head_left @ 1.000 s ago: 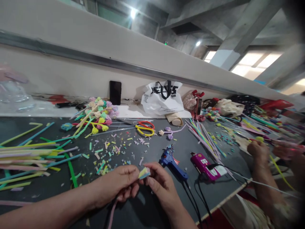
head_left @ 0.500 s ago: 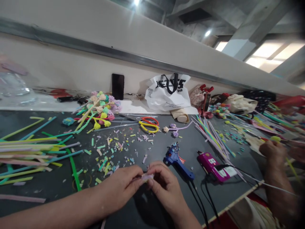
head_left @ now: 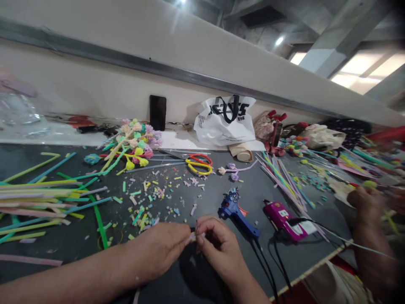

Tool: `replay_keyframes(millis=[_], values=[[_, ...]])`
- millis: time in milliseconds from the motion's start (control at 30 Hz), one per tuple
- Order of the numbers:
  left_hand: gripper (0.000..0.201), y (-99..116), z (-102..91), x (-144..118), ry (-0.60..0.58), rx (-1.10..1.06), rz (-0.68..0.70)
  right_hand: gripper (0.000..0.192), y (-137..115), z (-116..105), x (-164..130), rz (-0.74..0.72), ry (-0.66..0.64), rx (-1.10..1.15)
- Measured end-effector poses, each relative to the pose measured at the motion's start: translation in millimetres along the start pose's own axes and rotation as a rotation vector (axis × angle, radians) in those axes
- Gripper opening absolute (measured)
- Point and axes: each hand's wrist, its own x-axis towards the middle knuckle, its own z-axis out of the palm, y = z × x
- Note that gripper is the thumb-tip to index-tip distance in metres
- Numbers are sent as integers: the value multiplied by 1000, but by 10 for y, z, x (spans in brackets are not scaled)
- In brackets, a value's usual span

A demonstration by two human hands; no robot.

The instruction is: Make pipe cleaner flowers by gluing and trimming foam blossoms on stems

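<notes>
Straws (head_left: 38, 198) in mixed pastel colours lie fanned along the left edge of the dark worktop (head_left: 221, 261), ends pointing inward. Toward the back left, a bunch of finished straw flowers (head_left: 134, 141); in front of it, scattered cut straw bits (head_left: 148, 202) spread to mid-worktop.

Near front edge, centre: left hand (head_left: 158, 251) and right hand (head_left: 218, 249) meet fingertip to fingertip, both pinching a small pale straw piece (head_left: 195, 236) held just above the worktop. Change noted: a second ago the piece showed as a yellow-and-blue folded tab standing clear between the hands; half a second ago it was flatter and pinkish; now only a sliver shows, mostly hidden by the fingers. Judgement: the piece is being folded or rolled tighter, so the shaping step looks well along.

Back centre: scissors (head_left: 199, 164) with yellow and red handles, a black phone (head_left: 157, 112) propped against the wall, a white printed bag (head_left: 226, 120). Right of the hands: blue glue gun (head_left: 237, 211), then pink glue gun (head_left: 281, 215), cords trailing off the front edge. Far right edge: another person's hand (head_left: 368, 202), blurred, at a thin yellow stem; grip not readable.
</notes>
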Motion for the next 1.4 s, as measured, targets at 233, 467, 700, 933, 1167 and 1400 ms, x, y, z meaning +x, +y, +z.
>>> replay_keyframes(millis=[233,467,700,933,1167,1400], values=[[33,78,-131,41,-264,-814,-430,7,-67,-31,-24,-114,-12,-11],[35,17,-187,51,-494,-1067,-501,13,-107,-35,-57,-203,-31,-33],[23,121,-564,-67,-552,-644,-450,12,-106,-21,-63,-242,-13,8],[29,200,-865,-177,-480,-523,-366,15,-68,-5,-80,-279,21,8],[29,84,-237,15,-530,-966,-438,30,-20,42,-67,-297,23,-58],[33,37,-70,7,-376,-1067,-517,32,-13,27,-73,-222,45,-77]])
